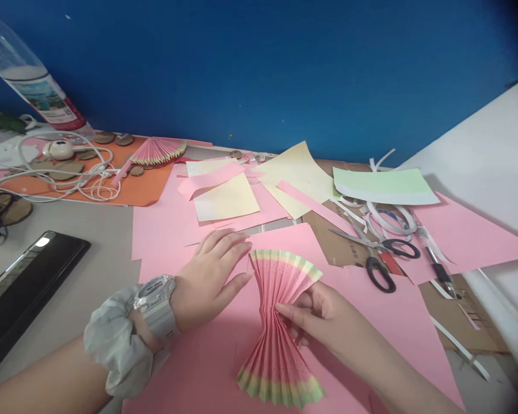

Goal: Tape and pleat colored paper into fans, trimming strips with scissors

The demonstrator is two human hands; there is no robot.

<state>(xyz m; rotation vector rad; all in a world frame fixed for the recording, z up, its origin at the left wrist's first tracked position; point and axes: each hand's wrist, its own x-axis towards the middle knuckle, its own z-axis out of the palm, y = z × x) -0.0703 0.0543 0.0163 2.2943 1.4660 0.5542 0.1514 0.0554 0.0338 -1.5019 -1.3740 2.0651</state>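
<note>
A pleated pink paper fan [277,322] with green and yellow edges lies on a pink paper sheet [207,368], pinched at its waist. My right hand [323,319] is closed in a pinch on the fan's middle folds. My left hand [211,276], with a clear watch and a grey scrunchie at the wrist, rests flat and open on the pink sheet, its fingertips touching the fan's upper left edge.
Black-handled scissors [377,253] lie right of the fan on cardboard. Cream [227,198], pink and green [382,184] papers are spread behind. Another finished fan [157,150] sits on an orange sheet with white cables [69,172]. A black device [21,287] lies at left; a bottle [30,80] leans at far left.
</note>
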